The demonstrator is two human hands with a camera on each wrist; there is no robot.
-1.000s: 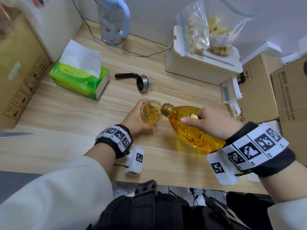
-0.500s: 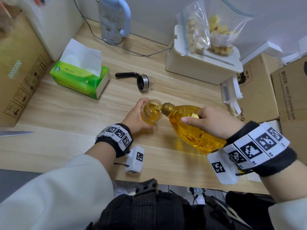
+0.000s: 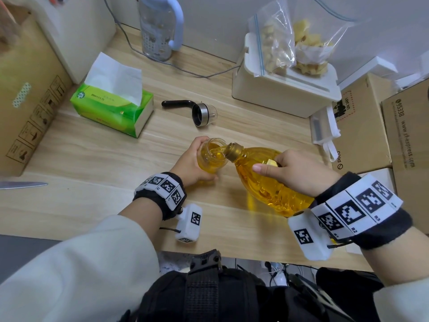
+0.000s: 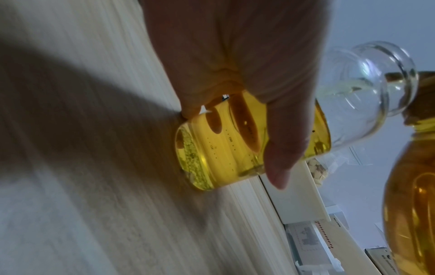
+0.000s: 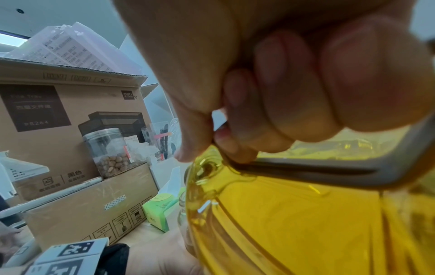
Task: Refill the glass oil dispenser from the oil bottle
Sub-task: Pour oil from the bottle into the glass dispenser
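Note:
A small glass oil dispenser [image 3: 212,156] stands on the wooden table [image 3: 92,173], its lower half full of yellow oil [image 4: 226,148]. My left hand [image 3: 190,162] wraps around its body. My right hand [image 3: 299,173] grips the handle [image 5: 317,171] of a large plastic oil bottle [image 3: 264,182], tilted so its brown neck [image 3: 233,151] rests at the dispenser's open mouth. A thin stream of oil runs into the dispenser [image 4: 353,89]. The dispenser's black-handled spout lid [image 3: 197,111] lies on its side farther back.
A green tissue box [image 3: 113,105] sits at the back left, a cream box [image 3: 285,89] with bagged food behind the bottle, cardboard boxes [image 3: 362,126] to the right and left. A knife blade [image 3: 23,184] lies at the left edge. A cable [image 3: 176,66] crosses the back.
Both hands have kept their places and their grips. The bottle stays tilted at the dispenser's mouth while oil keeps flowing in.

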